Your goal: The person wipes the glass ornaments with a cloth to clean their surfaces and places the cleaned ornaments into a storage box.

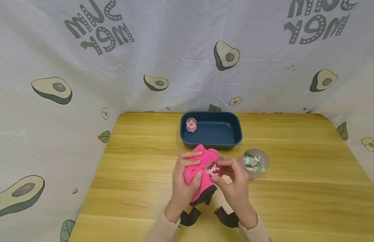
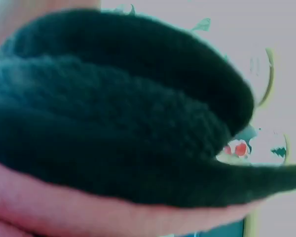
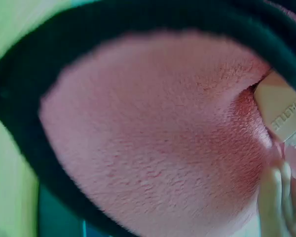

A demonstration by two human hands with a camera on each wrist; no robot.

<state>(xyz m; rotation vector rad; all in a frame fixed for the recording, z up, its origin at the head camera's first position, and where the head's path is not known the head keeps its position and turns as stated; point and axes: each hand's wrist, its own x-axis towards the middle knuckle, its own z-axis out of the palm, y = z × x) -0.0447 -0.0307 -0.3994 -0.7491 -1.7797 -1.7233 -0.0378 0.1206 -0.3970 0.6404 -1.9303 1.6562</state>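
Over the table's front half, my left hand (image 1: 182, 183) grips a bright pink fluffy cloth (image 1: 199, 168) with a black edge. The cloth is wrapped around part of a small snow globe (image 1: 213, 170) with a pink figure inside. Thumb and fingers of my right hand (image 1: 236, 183) pinch that globe from the right. In the right wrist view, a faceted base (image 3: 281, 108) with raised letters pokes out of the cloth beside some fingertips (image 3: 270, 197). Dark folds of cloth (image 2: 108, 108) fill most of the left wrist view.
Just beyond the hands stands a dark blue bin (image 1: 211, 145), holding a small pink snow globe (image 1: 191, 125) at its left end. A larger clear globe (image 1: 255, 163) with flowers inside sits right of my right hand. An avocado-print curtain (image 1: 187, 50) hangs behind the wooden table (image 1: 296, 188).
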